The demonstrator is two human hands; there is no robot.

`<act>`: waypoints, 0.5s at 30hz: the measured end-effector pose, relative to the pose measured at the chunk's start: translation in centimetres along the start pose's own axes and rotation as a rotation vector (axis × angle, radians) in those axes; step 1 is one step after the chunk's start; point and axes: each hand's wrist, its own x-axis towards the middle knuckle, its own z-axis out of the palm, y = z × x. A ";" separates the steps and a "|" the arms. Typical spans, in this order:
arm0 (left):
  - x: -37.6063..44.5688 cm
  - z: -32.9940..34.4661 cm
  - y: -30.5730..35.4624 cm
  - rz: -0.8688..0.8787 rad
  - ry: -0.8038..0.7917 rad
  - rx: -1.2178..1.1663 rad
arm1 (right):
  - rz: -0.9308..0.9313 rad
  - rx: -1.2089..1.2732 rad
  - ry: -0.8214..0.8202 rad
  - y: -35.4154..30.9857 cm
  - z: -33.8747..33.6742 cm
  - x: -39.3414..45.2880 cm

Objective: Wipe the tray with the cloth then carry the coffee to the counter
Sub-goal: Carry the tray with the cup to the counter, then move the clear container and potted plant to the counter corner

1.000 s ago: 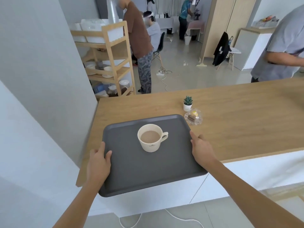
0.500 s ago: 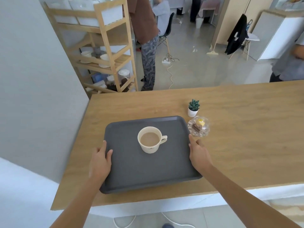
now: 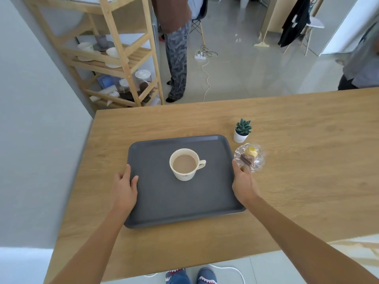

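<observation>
tray [image 3: 164,201] flat on wooden surface [image 3: 307,181] | left hand [image 3: 125,187], right hand [image 3: 243,184] grip closed on tray's side rims, for balance | coffee cup [image 3: 185,163] at tray centre

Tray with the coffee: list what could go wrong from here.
1. The cup is nearly full of coffee and stands loose mid-tray; a jolt or tilt could slop it over.
2. The right hand on the tray's right edge sits against the glass dish; pushing further could shove it toward the small potted plant.
3. The left hand grips only the rim, so an uneven release may tip the tray.
</observation>
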 end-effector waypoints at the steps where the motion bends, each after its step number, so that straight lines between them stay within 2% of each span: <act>1: 0.3 0.1 0.0 0.008 0.003 0.007 | 0.009 -0.012 -0.001 -0.2 0.1 0.2; 7: 1.8 0.6 -0.7 0.017 0.002 0.036 | 0.054 -0.078 0.013 -1.2 0.7 0.9; 15: 1.9 0.6 -0.5 0.033 0.044 0.200 | 0.058 -0.145 0.048 -1.9 0.0 0.7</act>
